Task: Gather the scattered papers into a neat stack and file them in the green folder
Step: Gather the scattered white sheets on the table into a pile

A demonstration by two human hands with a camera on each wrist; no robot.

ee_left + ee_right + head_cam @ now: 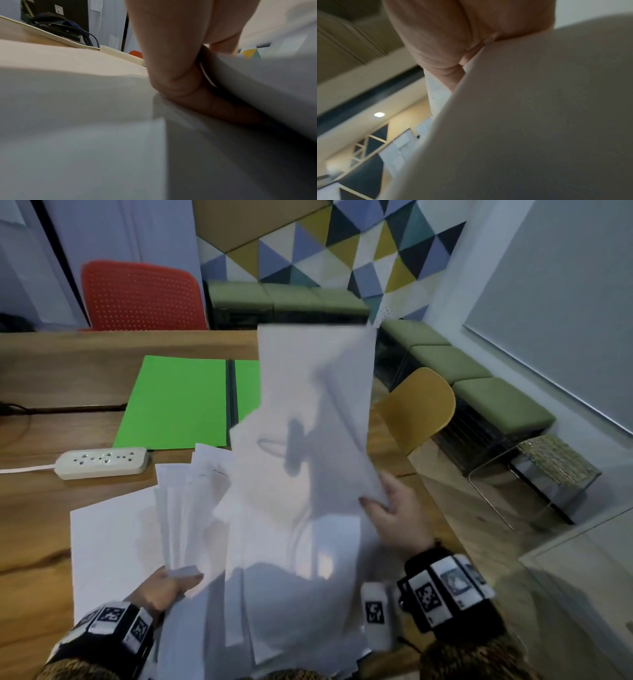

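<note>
A loose bundle of white papers (291,508) is lifted off the wooden table, its sheets fanned and uneven. My left hand (171,583) grips the bundle's lower left corner, thumb on top; close up the fingers (171,67) pinch the sheets (257,88). My right hand (394,508) holds raised sheets (315,392) by their right edge, and those sheets (539,108) fill the right wrist view. One sheet (102,542) lies flat on the table at the left. The green folder (178,402) lies open behind, its right half hidden by paper.
A white power strip (102,462) with its cord lies left of the papers, in front of the folder. A red chair (140,296) stands behind the table and a yellow chair (418,405) at its right edge. Green benches (479,378) line the wall.
</note>
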